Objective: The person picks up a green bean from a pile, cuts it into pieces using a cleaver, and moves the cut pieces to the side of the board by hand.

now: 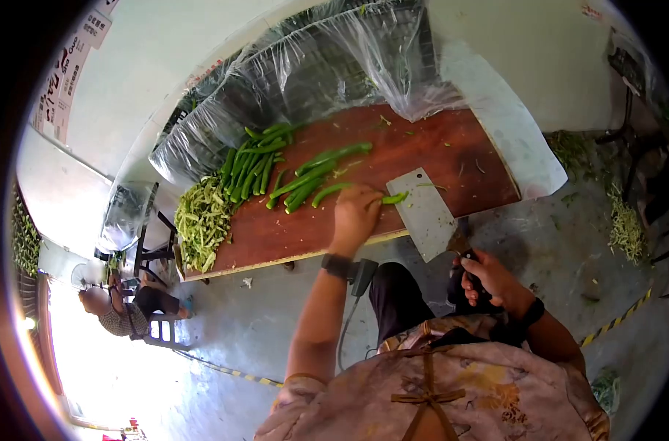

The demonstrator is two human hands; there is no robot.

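My left hand (356, 214) is over the near part of the red-brown board, its fingers closed on a long green chili pepper (395, 198). One end of that pepper sticks out to the right, at the edge of the cleaver blade (425, 213). My right hand (490, 279) grips the cleaver by its dark handle, with the broad blade lying over the board's front edge. Beyond my left hand lie several loose green chili peppers (305, 178). Farther left is a bunch of whole peppers (255, 163), next to a heap of pale green cut pieces (204, 224).
Clear plastic sheeting (276, 73) hangs over crates behind the board (423, 147). At the left, another person (125, 312) sits on a chair. Green scraps (627, 228) lie on the floor at right, near yellow-black tape (617, 318).
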